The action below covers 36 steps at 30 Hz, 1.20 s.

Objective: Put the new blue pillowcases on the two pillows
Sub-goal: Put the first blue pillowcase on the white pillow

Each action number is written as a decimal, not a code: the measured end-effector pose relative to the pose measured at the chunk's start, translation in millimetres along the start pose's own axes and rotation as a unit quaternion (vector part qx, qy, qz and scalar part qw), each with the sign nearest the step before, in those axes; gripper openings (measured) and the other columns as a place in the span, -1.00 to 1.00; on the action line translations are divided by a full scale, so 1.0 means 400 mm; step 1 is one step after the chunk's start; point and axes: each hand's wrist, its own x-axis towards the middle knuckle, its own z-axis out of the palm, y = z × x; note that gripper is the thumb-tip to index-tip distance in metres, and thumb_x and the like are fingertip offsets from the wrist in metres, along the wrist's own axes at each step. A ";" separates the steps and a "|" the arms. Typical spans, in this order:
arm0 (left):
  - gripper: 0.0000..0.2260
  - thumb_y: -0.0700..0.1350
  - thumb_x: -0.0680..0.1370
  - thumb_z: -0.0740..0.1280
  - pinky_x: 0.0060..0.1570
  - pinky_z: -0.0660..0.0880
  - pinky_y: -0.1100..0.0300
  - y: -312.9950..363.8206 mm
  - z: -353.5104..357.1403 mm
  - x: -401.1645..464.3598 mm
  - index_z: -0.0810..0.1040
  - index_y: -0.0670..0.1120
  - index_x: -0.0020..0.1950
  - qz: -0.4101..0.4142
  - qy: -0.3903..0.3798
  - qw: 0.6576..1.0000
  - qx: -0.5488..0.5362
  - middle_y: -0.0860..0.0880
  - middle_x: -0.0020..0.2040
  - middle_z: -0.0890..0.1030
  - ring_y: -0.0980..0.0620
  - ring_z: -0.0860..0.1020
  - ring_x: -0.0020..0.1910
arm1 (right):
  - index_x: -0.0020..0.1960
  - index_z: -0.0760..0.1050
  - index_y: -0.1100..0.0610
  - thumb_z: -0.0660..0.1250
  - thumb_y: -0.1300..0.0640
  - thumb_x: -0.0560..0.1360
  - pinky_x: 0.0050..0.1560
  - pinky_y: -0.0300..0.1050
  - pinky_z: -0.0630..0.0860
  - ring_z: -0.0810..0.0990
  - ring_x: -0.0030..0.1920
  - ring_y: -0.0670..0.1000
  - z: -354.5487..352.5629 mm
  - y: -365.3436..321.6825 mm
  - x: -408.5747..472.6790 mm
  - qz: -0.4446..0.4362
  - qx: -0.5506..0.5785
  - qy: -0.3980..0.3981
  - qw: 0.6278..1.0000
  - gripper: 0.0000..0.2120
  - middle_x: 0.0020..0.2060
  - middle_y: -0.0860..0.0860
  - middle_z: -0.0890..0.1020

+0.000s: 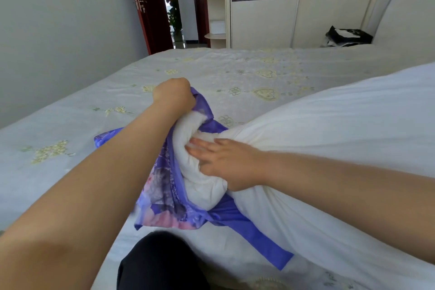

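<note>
A big white pillow [329, 129] lies across the right side of the bed. Its bunched end sits in the mouth of a blue-purple pillowcase [164, 198] printed with pink and dark patterns. My left hand [174, 95] is closed in a fist on the far top edge of the pillowcase opening. My right hand [226, 162] lies flat with fingers spread on the pillow's squeezed end, pressing it into the opening. Only one pillow and one pillowcase are in sight.
The bed [70, 125] wears a pale sheet with yellow embroidery. My dark-trousered knee [160, 263] rests at the near edge. Behind stand a cream wardrobe [294, 19], an open shelf [215, 14], a red door [146, 4] and a black bag [348, 36].
</note>
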 end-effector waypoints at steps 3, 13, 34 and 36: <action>-0.82 -0.30 0.43 0.23 -0.19 0.38 0.18 0.069 -0.008 -0.021 0.60 -0.17 -0.09 0.083 -0.055 0.974 -0.203 -0.16 -0.12 0.61 -0.10 0.55 -0.09 | 0.20 0.49 0.08 0.33 0.19 0.37 0.41 0.35 -0.04 0.06 0.51 0.09 0.002 -0.015 0.020 -0.037 -0.039 0.014 0.998 -0.61 0.52 0.06 0.13; -0.62 -0.35 0.39 0.25 0.00 0.50 0.07 0.077 -0.023 -0.132 0.55 -0.01 0.12 0.183 0.062 0.934 -0.301 -0.05 0.11 0.54 -0.06 0.56 -0.01 | 0.15 0.54 0.11 0.39 -0.05 0.38 0.33 0.00 0.35 0.31 0.41 0.08 0.022 0.086 0.008 0.085 0.117 0.122 0.982 -0.60 0.38 0.07 0.39; -0.74 -0.16 0.52 0.26 -0.01 0.45 0.07 0.023 0.108 -0.176 0.50 -0.05 0.21 0.075 0.025 0.980 -0.180 -0.09 0.19 0.39 -0.13 0.52 0.02 | 0.46 0.14 0.07 0.35 -0.23 0.37 0.26 -0.05 0.33 0.35 0.36 0.08 0.057 0.072 -0.004 0.239 0.183 0.090 0.949 -0.20 0.41 0.03 0.33; -0.70 -0.11 0.54 0.24 0.07 0.41 0.05 0.022 0.126 -0.173 0.45 -0.12 0.27 0.078 0.050 0.990 -0.109 -0.12 0.24 0.36 -0.16 0.45 0.07 | 0.48 0.10 0.05 0.34 -0.25 0.34 0.23 -0.04 0.38 0.36 0.34 0.08 0.067 0.068 -0.010 0.255 0.150 0.126 0.947 -0.16 0.41 0.02 0.32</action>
